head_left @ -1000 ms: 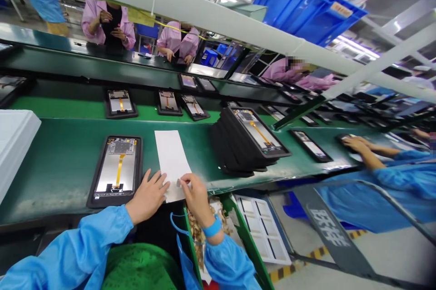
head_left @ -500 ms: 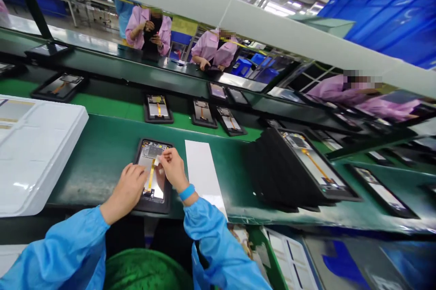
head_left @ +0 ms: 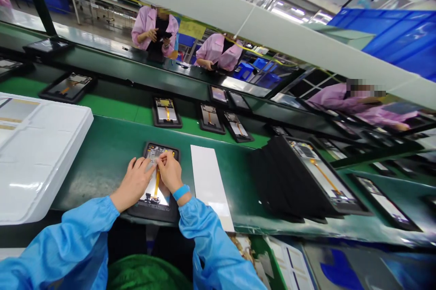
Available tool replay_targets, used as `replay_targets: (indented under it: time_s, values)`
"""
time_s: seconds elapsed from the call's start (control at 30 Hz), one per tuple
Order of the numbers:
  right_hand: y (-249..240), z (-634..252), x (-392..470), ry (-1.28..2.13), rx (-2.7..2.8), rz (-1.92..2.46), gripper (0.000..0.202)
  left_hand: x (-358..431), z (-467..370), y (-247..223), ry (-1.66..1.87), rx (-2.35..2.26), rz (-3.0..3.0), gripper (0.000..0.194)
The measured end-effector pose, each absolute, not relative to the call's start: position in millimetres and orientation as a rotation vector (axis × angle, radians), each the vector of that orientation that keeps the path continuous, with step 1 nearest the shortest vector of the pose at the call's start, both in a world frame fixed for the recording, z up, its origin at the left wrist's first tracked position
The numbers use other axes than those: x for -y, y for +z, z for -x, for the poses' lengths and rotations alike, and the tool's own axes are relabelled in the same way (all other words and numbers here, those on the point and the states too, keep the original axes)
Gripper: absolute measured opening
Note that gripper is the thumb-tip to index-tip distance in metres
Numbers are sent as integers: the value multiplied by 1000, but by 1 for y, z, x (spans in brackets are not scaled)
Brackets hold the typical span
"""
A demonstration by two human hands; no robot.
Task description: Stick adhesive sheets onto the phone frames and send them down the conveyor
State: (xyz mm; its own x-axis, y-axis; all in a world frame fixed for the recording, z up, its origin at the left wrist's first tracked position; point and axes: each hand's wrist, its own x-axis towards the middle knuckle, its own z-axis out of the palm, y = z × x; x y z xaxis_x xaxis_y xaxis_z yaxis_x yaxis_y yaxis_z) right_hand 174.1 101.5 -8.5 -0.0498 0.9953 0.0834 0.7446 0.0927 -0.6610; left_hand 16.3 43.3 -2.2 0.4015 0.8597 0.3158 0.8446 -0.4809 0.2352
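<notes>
An opened tablet (head_left: pixel 162 199) lies in a black tray on the bench in front of me, its circuit board and orange ribbon cable (head_left: pixel 157 183) bare. My left hand (head_left: pixel 134 180) rests over its left side, fingers stretched out flat towards the board. From the right, my right hand (head_left: pixel 170 173) pinches at the lower edge of the board, fingertips close to those of the left. A small white piece sits in that pinch, mostly hidden by the fingers. A white sheet (head_left: pixel 211 185) lies just right of the tablet.
White plastic trays (head_left: pixel 51 154) are stacked at left. A leaning stack of black trays (head_left: pixel 279 181) stands at right, an open tablet (head_left: pixel 320 169) on top. Several tablets ride on the green conveyor (head_left: pixel 119 110) beyond. Co-workers in pink (head_left: pixel 220 51) sit across the line.
My right hand has brought the white piece down onto the tablet near the board. My left hand has moved up and in, fingers now close to the right fingertips. The view has shifted slightly.
</notes>
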Motion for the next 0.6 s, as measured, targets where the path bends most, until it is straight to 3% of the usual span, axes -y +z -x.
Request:
replay_targets:
  time_s: [0.2,0.4,0.6]
  values:
    - [-5,-173,-104,405,2055,1628,11,-47,-23,0,530,-1620,-2629,37]
    - [-8,-182,-124,423,2077,1755,16,-47,-33,5,488,-1678,-2581,53]
    - [-11,-185,-144,413,2069,1745,28,-46,28,37,665,-1607,-2644,35]
